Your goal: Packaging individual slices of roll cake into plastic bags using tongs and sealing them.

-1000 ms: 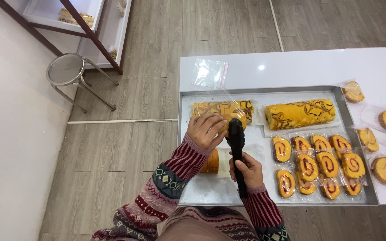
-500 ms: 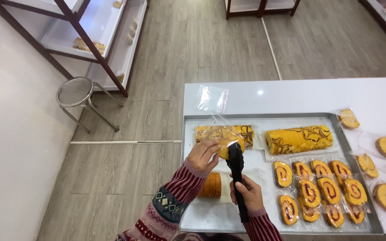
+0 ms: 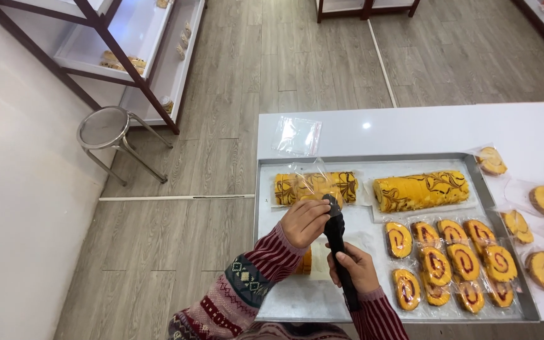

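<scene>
Black plastic tongs (image 3: 338, 252) stand nearly upright at lower centre of the frame, their handle gripped in the right hand (image 3: 355, 267). The left hand (image 3: 303, 221), wrist bent, pinches a clear plastic bag (image 3: 313, 182) holding a yellow swirl cake slice (image 3: 320, 198) at the tong tips, above the metal tray (image 3: 303, 302).

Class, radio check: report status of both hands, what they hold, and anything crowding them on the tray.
Right hand gripping black tongs. Left hand holding a clear bag at the tong tips, over the tray. Whole roll cakes behind, cut slices to the right.
</scene>
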